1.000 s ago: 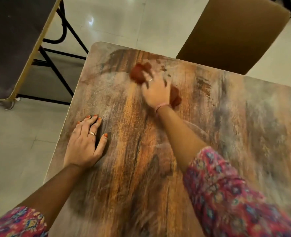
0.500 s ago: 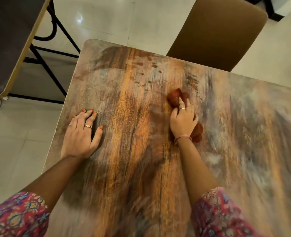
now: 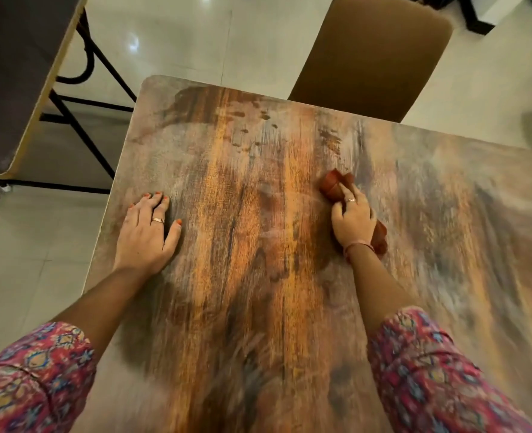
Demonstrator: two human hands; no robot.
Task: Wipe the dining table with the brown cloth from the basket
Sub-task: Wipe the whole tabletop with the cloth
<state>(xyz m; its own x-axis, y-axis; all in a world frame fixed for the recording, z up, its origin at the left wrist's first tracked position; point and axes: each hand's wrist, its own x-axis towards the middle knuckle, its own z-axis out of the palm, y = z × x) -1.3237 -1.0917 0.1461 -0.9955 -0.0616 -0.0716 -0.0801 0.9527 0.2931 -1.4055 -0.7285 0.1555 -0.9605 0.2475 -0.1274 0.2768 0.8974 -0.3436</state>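
Note:
The dining table point(image 3: 243, 307) has a worn wood-grain top that fills most of the head view. A bunched brown cloth point(image 3: 333, 182) lies on it right of centre, poking out ahead of my fingers and behind my wrist. My right hand point(image 3: 353, 220) lies over the cloth with its fingers curved round the bunch, holding it down against the tabletop. Near the table's left edge, my left hand point(image 3: 147, 232) rests flat with its fingers straight and nothing in it. No basket is in view.
A brown chair point(image 3: 374, 54) stands at the table's far side. A second, dark-topped table point(image 3: 15, 73) with a black metal frame point(image 3: 80, 132) sits to the left across a strip of tiled floor. The near table's left edge and rounded far-left corner are close to my left hand.
My right hand has dragged the cloth from near the far-left corner back toward me and to the right. My left hand has stayed flat in place.

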